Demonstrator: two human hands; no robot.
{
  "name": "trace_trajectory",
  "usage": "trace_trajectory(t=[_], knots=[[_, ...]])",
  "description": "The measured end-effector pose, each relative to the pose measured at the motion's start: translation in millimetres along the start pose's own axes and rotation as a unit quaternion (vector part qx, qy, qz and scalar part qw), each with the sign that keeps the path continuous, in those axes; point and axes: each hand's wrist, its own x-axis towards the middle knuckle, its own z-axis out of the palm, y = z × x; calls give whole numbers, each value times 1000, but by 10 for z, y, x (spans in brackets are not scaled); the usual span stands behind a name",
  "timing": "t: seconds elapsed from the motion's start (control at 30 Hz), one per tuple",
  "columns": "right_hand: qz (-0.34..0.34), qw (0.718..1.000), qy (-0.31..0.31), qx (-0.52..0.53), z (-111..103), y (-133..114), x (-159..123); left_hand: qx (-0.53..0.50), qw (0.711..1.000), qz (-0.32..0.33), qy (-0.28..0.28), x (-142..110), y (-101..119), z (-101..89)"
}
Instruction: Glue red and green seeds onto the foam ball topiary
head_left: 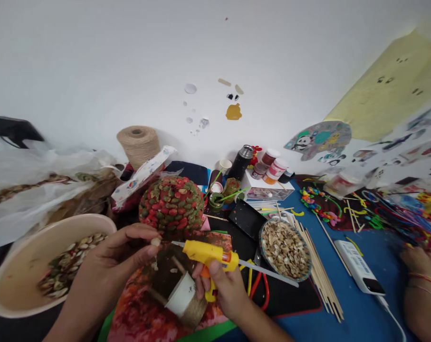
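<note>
My left hand pinches a small pale shell between thumb and fingers. My right hand grips a yellow glue gun whose nozzle points left at the shell. Just below them lies a white cup wrapped in twine, tipped on its side on a reddish sheet. A dome covered with red and green shells stands right behind my hands.
A cream bowl of painted shells sits at the left, a patterned bowl of plain shells at the right beside wooden sticks. Twine spool, paint jars, black flask and a white power strip lie around. Another person's hand rests far right.
</note>
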Motion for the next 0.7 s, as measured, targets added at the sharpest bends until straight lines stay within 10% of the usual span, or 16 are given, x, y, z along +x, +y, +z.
trace_trajectory(t=[0.7], knots=[[-26, 998, 12, -53, 114, 41, 21, 53, 989, 136, -5, -90, -12, -20]])
